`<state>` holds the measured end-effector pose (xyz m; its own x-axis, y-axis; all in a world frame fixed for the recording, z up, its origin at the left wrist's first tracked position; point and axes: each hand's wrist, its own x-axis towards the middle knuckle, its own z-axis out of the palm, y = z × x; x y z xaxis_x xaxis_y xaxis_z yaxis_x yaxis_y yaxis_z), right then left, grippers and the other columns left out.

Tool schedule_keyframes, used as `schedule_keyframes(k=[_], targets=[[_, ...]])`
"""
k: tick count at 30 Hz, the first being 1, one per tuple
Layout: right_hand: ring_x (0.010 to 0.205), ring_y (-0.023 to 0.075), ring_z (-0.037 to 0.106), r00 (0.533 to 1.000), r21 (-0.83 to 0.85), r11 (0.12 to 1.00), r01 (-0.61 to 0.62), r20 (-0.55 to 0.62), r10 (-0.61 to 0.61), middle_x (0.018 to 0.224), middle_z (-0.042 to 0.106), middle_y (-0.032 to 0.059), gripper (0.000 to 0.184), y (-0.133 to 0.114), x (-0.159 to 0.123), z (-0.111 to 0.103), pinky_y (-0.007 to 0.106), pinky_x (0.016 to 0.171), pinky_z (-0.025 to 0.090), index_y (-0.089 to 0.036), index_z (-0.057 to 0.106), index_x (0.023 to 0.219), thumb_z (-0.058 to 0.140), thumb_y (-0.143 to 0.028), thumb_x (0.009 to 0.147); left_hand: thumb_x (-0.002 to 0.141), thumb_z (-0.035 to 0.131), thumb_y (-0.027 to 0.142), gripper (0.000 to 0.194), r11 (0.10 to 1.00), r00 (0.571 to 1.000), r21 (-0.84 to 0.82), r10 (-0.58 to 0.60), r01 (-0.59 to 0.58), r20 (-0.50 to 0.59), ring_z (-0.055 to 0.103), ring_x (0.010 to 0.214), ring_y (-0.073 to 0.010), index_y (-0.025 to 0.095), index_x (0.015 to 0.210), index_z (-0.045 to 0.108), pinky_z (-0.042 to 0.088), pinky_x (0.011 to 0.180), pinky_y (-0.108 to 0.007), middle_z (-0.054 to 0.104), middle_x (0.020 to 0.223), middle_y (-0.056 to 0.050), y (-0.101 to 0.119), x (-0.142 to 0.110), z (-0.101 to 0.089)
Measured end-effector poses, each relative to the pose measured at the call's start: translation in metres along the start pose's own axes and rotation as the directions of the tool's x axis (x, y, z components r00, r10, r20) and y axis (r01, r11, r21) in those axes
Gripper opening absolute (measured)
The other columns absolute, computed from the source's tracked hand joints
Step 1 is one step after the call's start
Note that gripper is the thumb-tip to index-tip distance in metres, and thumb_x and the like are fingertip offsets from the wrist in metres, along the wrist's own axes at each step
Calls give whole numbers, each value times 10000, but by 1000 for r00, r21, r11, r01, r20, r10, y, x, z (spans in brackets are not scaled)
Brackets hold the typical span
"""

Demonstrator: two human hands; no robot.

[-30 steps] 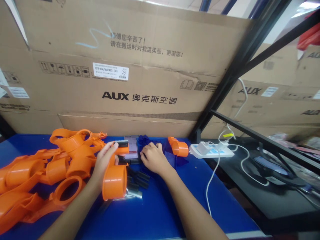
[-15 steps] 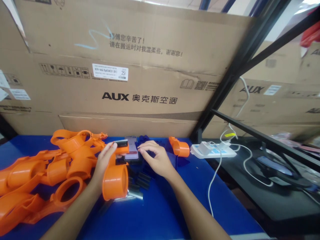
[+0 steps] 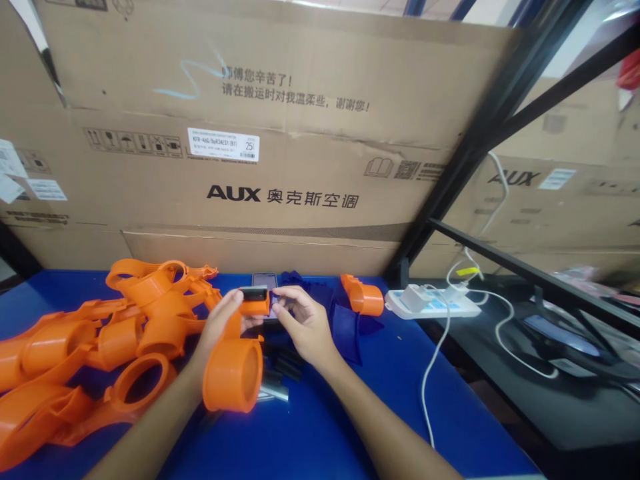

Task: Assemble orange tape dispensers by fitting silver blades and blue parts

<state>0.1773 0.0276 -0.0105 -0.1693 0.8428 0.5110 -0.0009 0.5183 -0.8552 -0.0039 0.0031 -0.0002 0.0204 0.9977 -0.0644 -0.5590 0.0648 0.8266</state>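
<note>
The thumb and fingers of the left hand (image 3: pixel 216 328) were closed around the orange part (image 3: pixel 233 375), holding it above the table, with a black strip (image 3: pixel 255 294) along its top. The right hand (image 3: pixel 306 327) had thumb and forefinger close together at the strip's end; whether they pinched anything small, I could not tell. The part's round cup hung low, so a loosened left grip would probably let it tip, and a sideways push could shift the strip. The left forearm, close to the orange heap (image 3: pixel 163 327), might snag it. Loose strips (image 3: pixel 287 365) and a phone (image 3: pixel 264 281) lay near the hands on the blue table (image 3: pixel 395 407); a white power strip (image 3: pixel 467 306) sat at its right. A carton (image 3: pixel 300 150) rose behind, beside a black frame (image 3: pixel 457 160).
</note>
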Motion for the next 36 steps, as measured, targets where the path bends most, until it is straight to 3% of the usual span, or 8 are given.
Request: schedule_keyframes(k=[6, 11, 15, 17, 22, 27, 32, 36], targets=[[861, 202, 675, 999, -156, 987, 28, -21, -32, 996, 718, 68, 219, -4, -3, -1, 351, 793, 577, -233, 655, 1167, 618, -334, 975, 833, 800, 500, 351, 987, 996, -132, -93, 92, 2, 741, 747, -215, 187, 983, 748, 598, 677, -296, 787, 862, -76, -3, -6, 3], [947, 229, 677, 957, -425, 858, 289, 101, -273, 1047, 724, 90, 173, -17, -4, -11, 402, 885, 561, -213, 647, 1089, 611, -175, 924, 887, 730, 495, 373, 969, 984, -173, -166, 174, 59, 748, 694, -238, 133, 976, 751, 610, 632, -316, 776, 793, -104, -6, -3, -3], [995, 247, 690, 886, -441, 769, 463, 261, -384, 1104, 744, 109, 161, -24, -4, -15, 424, 915, 552, -212, 651, 1097, 620, -161, 947, 914, 705, 467, 358, 959, 981, -204, -185, 194, 64, 761, 728, -237, 123, 999, 751, 630, 714, -322, 792, 820, -115, -7, -1, -7], [910, 228, 699, 903, -447, 785, 428, 246, -353, 1034, 753, 92, 132, -24, -5, -13, 389, 850, 561, -215, 657, 1085, 632, -189, 958, 919, 697, 473, 377, 963, 981, -189, -186, 194, 56, 769, 748, -244, 115, 1026, 748, 634, 755, -331, 800, 844, -130, -6, 0, -6], [660, 164, 615, 973, -421, 883, 207, -5, -231, 761, 662, 8, 59, -24, -7, -7, 300, 665, 521, -211, 666, 982, 656, -265, 958, 902, 721, 463, 407, 985, 987, -67, -159, 159, 7, 781, 751, -251, 116, 1110, 685, 627, 696, -306, 802, 872, -157, 3, -3, 0], [705, 166, 597, 979, -325, 928, 180, -37, -203, 854, 668, 36, 126, -23, -4, -8, 298, 659, 497, -212, 723, 1003, 616, -271, 972, 823, 822, 377, 440, 997, 997, -4, -76, 76, -34, 750, 612, -204, 211, 1138, 563, 607, 599, -282, 795, 847, -89, 2, -10, 9], [705, 171, 601, 976, -351, 929, 116, -132, -172, 803, 646, 24, 104, -19, -7, -6, 302, 672, 504, -210, 682, 884, 610, -254, 943, 860, 791, 399, 421, 996, 997, 36, -80, 81, -22, 703, 534, -163, 200, 1136, 543, 565, 559, -222, 754, 686, -61, 0, -18, 17], [734, 180, 667, 986, -273, 962, 22, -152, -66, 818, 688, 23, 58, -14, -11, -1, 300, 687, 538, -216, 614, 915, 607, -265, 946, 849, 801, 411, 431, 996, 999, 70, -47, 47, 0, 687, 523, -157, 203, 1112, 529, 551, 548, -216, 746, 664, -60, -2, -17, 17]])
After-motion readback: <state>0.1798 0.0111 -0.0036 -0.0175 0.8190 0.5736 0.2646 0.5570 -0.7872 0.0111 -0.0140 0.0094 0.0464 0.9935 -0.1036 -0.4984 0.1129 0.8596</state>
